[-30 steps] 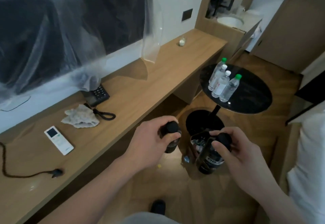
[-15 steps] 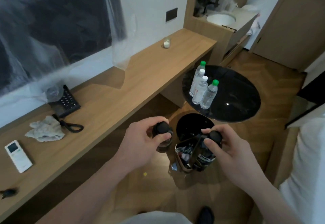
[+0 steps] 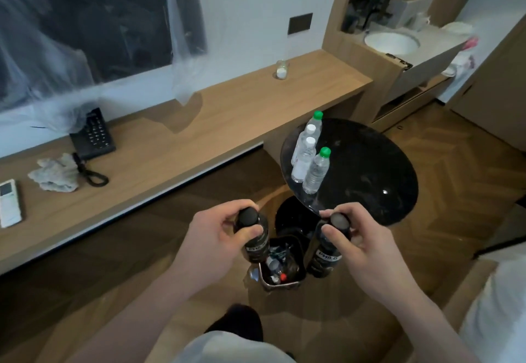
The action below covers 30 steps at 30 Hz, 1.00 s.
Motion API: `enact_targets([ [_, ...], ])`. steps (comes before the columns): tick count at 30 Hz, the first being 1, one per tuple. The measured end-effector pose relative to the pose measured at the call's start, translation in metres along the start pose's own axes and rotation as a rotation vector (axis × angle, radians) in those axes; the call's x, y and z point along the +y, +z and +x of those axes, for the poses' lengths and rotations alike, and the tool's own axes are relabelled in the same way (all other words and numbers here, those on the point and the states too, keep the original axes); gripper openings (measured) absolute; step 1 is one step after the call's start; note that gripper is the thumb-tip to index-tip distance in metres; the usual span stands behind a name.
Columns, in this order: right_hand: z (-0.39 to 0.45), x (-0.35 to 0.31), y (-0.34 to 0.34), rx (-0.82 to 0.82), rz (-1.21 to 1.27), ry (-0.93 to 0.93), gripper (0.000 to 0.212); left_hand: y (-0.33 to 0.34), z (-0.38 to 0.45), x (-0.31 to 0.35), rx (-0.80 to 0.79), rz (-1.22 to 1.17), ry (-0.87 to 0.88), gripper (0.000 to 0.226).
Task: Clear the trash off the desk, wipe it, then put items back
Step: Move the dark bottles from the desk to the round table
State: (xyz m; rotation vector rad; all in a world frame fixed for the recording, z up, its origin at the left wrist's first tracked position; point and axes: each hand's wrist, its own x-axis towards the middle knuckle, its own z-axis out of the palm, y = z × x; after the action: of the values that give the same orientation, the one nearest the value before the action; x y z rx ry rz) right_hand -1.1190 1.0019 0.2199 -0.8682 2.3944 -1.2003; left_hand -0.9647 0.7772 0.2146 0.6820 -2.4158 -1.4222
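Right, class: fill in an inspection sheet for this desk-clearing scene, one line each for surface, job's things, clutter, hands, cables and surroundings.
Surface: wooden desk, mostly bare.
Job's things: two dark bottles, left bottle and right bottle, above the bin of trash; cloth on desk.
Clutter: remote, small glass.
Hands: left hand grips left bottle; right hand grips right bottle.
Cables: coiled cord of the phone.
Surroundings: round black table with four water bottles; sink.

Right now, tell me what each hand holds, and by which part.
The left hand grips a black bottle by its cap end. The right hand grips a second black bottle likewise, by its cap end.
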Motion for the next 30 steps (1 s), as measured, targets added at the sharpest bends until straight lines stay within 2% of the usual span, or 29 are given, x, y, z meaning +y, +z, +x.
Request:
enact_targets([
  [6,0.040,0.030,-0.023,0.041,0.045,0.031,0.011,0.029,0.047,-0.002,-0.042,0.044,-0.022,0.026],
  [15,0.087,0.082,-0.060,0.184,0.005,0.149,0.023,0.102,0.164,-0.015,-0.185,0.109,-0.019,0.033],
  [21,0.106,0.112,-0.065,0.157,-0.036,0.209,0.020,0.140,0.189,-0.013,-0.164,0.230,0.021,0.034],
  [26,0.140,0.121,-0.067,0.101,-0.037,0.205,0.021,0.142,0.190,-0.022,-0.101,0.188,-0.032,0.029],
  [30,0.169,0.130,-0.067,0.048,0.007,0.177,0.014,0.147,0.188,-0.030,-0.022,0.196,-0.115,0.031],
])
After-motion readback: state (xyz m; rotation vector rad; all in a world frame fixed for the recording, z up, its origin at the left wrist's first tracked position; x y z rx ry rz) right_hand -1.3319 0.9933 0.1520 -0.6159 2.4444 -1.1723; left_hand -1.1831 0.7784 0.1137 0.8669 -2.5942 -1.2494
